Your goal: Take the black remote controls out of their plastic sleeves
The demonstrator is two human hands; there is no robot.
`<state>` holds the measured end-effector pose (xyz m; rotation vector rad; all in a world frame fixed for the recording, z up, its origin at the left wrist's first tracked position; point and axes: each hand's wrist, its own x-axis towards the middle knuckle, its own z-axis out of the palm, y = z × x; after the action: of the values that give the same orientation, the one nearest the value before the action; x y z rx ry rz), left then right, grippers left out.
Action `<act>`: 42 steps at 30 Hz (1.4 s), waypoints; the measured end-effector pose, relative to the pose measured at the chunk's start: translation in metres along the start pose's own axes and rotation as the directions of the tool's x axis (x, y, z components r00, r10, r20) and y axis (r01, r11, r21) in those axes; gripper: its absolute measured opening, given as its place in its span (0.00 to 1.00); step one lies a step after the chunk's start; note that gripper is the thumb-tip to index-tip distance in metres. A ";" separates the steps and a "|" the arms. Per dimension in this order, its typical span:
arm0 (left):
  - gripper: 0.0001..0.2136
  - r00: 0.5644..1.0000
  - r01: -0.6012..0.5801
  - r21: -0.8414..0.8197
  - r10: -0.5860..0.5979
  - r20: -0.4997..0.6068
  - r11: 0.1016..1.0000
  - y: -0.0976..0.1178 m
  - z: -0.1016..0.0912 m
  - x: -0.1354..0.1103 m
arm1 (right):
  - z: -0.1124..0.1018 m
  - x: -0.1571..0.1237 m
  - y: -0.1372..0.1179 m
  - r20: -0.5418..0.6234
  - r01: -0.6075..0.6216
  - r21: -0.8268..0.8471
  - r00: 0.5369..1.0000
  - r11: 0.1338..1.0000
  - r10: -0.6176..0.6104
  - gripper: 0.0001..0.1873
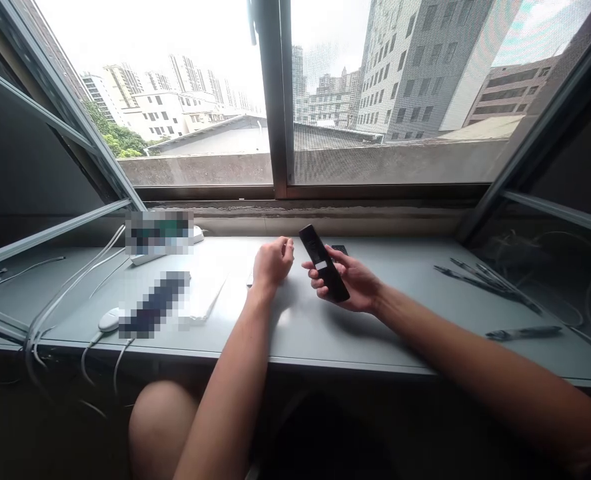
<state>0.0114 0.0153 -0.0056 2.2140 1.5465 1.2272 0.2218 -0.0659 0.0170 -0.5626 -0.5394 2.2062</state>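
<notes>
Window [278,107]: far side, buildings beyond.
Surface [390,343]: pale, below the window.
Right hand [350,283]: fingers wrapped round black handset [332,279], held tilted above the surface.
Left hand [272,261]: fingers curled in, just left of the handset, apart from it; cannot tell whether anything is inside.
Dark keypad [340,249]: far side of right hand, partly hidden.
Pens [500,283]: right, lying loose.
</notes>
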 end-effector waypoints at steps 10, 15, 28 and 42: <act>0.16 1.000 0.004 0.007 -0.004 -0.003 1.000 -0.002 0.001 0.001 | -0.003 0.000 -0.003 -0.026 -0.039 -0.057 0.999 0.998 0.038 0.25; 0.16 1.000 0.012 0.020 -0.012 0.004 1.000 -0.002 0.002 0.001 | -0.006 0.002 -0.003 0.001 -0.057 0.045 0.998 0.997 0.057 0.24; 0.16 1.000 0.007 0.027 -0.007 -0.010 1.000 -0.003 0.002 0.001 | -0.005 0.003 -0.001 -0.054 -0.039 -0.055 0.998 0.998 0.036 0.26; 0.14 0.999 0.007 -0.062 -0.010 -0.038 0.998 -0.003 0.001 0.002 | 0.003 -0.002 0.002 -0.115 0.032 -0.095 0.992 0.995 -0.043 0.19</act>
<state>0.0104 0.0187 -0.0067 2.1555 1.5091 1.3045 0.2197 -0.0689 0.0192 -0.7202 -0.5884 2.1059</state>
